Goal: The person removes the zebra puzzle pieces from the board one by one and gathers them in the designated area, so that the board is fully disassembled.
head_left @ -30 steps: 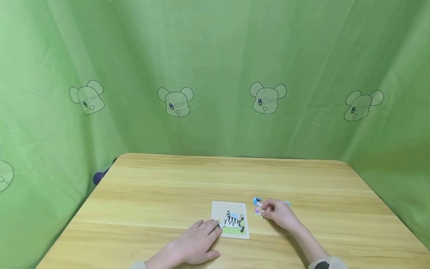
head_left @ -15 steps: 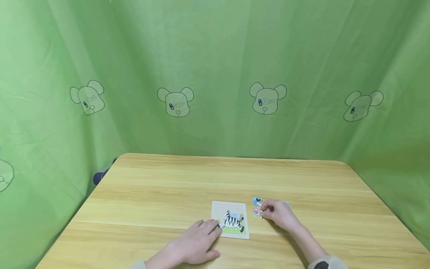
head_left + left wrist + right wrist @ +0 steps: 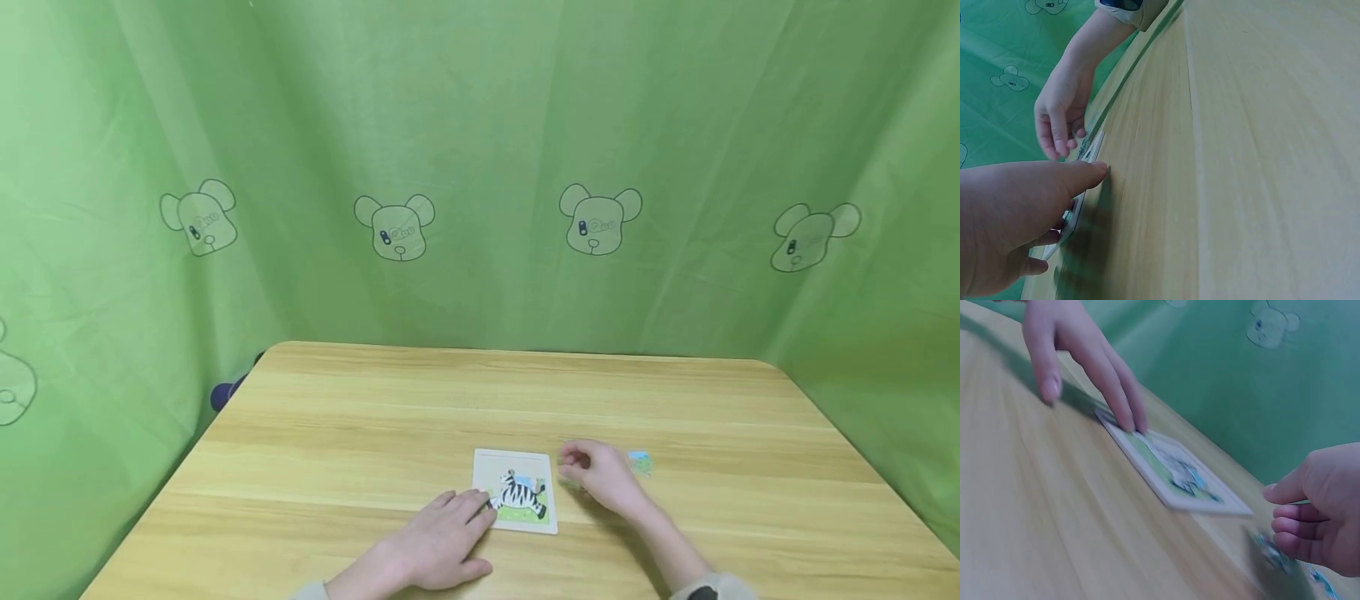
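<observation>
A shallow square puzzle board (image 3: pixel 512 461) lies on the table with a partly filled zebra picture inside its pale frame. My left hand (image 3: pixel 442 542) rests with extended fingers on the board's lower left corner, and those fingertips (image 3: pixel 1125 422) touch it in the right wrist view. Just right of the board, my right hand (image 3: pixel 603 479) hovers low with its fingers bent. Beneath those fingers are colourful puzzle pieces (image 3: pixel 1266 553), blurred in the right wrist view. Whether the fingers grip a piece is hidden. Another blue-and-green puzzle piece (image 3: pixel 640 462) lies right of this hand.
The wood-grain table (image 3: pixel 375 400) has rounded far corners. Green curtains (image 3: pixel 480 125) with printed bear heads surround it on the far side and both flanks. A dark purple object (image 3: pixel 221 395) shows past the table's left edge.
My right hand has shifted slightly left, towards the board, and now covers the zebra-head piece. The blue-and-green piece behind it shows more fully. My left hand stays still.
</observation>
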The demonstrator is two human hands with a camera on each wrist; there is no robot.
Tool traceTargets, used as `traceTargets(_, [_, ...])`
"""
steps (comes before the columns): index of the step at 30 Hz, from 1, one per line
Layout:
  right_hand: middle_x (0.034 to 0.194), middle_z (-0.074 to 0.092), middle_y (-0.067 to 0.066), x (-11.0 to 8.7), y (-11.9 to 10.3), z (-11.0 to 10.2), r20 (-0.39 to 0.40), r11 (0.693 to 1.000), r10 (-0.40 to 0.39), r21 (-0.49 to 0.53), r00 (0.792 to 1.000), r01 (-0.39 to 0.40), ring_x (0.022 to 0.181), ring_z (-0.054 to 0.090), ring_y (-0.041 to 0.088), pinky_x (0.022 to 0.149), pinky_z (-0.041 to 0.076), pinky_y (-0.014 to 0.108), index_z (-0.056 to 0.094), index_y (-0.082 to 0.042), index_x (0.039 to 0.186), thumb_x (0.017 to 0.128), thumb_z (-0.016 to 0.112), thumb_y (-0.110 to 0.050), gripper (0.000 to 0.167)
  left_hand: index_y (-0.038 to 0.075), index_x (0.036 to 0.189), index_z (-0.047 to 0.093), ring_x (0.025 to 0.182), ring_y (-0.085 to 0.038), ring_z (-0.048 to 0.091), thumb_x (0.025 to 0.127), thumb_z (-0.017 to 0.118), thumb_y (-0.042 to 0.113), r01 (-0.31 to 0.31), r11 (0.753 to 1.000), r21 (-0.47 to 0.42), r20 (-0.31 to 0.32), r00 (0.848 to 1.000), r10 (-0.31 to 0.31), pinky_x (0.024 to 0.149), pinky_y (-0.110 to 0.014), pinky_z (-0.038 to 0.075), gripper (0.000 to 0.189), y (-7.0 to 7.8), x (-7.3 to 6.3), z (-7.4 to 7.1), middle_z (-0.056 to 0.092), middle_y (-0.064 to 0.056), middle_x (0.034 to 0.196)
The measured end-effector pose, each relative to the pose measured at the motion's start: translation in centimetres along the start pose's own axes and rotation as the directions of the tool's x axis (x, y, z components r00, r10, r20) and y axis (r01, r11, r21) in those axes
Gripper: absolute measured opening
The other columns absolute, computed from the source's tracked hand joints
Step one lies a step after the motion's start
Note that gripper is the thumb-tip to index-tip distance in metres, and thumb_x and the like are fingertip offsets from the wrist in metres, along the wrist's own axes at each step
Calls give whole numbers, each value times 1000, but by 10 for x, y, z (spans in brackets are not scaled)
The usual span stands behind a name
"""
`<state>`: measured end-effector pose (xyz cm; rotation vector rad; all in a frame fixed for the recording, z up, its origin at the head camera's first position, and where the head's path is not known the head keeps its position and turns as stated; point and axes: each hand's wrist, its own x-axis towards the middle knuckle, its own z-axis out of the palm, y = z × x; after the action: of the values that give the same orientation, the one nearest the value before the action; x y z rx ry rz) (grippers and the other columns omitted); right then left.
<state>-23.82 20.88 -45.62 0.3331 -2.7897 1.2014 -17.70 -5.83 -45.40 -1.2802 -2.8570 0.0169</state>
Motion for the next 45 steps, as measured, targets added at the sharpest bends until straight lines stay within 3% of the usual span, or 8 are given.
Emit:
traceTargets(8, [88, 61, 3, 8, -27, 22, 108, 995, -88, 44, 990, 84, 78, 56, 13, 69, 49, 21, 63, 3, 105, 74, 72, -4, 33, 10, 136, 45, 131, -22, 35, 89, 48, 53, -19, 1000, 22, -30, 999, 19, 105, -43, 33, 64, 0, 4, 1, 38, -9, 143])
traceTargets(13, [89, 58, 3, 10, -34, 34, 167, 992, -123, 14, 978, 122, 78, 53, 14, 68, 47, 21, 62, 3, 107, 72, 74, -5, 38, 10, 138, 43, 133, -20, 33, 91, 45, 54, -54, 998, 33, -4, 999, 54, 106, -42, 31, 65, 6, 9, -5, 36, -5, 145])
traceTargets(19, [84, 52, 0, 11, -36, 39, 207, 987, -106, -93, 973, 128, 76, 47, 13, 67, 44, 27, 64, 1, 106, 68, 78, -11, 42, 11, 139, 42, 133, -17, 32, 91, 43, 55, -84, 995, 49, 20, 996, 84, 107, -41, 31, 64, 13, 11, -7, 36, -2, 146])
traceTargets(26, [84, 50, 2, 11, -42, 40, 257, 987, -80, -113, 963, 112, 77, 45, 16, 69, 43, 33, 63, -2, 96, 67, 78, -8, 34, 11, 137, 44, 132, -17, 33, 91, 43, 55, -78, 995, 63, 24, 997, 76, 106, -40, 33, 63, 15, 13, -3, 37, -2, 145])
traceTargets(35, [80, 50, 2, 14, -39, 40, 261, 994, -107, -1, 959, 112, 73, 45, 15, 64, 42, 27, 52, -7, 89, 68, 74, -1, 32, 11, 135, 47, 131, -17, 36, 90, 45, 55, -76, 994, 72, 0, 997, 76, 104, -41, 35, 62, 15, 16, -2, 40, -2, 143])
traceTargets(45, [78, 53, 1, 12, -33, 40, 201, 988, -36, 157, 979, 4, 72, 50, 15, 64, 44, 25, 52, -8, 90, 78, 68, -3, 21, 11, 135, 46, 131, -18, 35, 90, 45, 54, -70, 995, 69, 9, 998, 69, 105, -41, 34, 62, 16, 16, -2, 39, -3, 144])
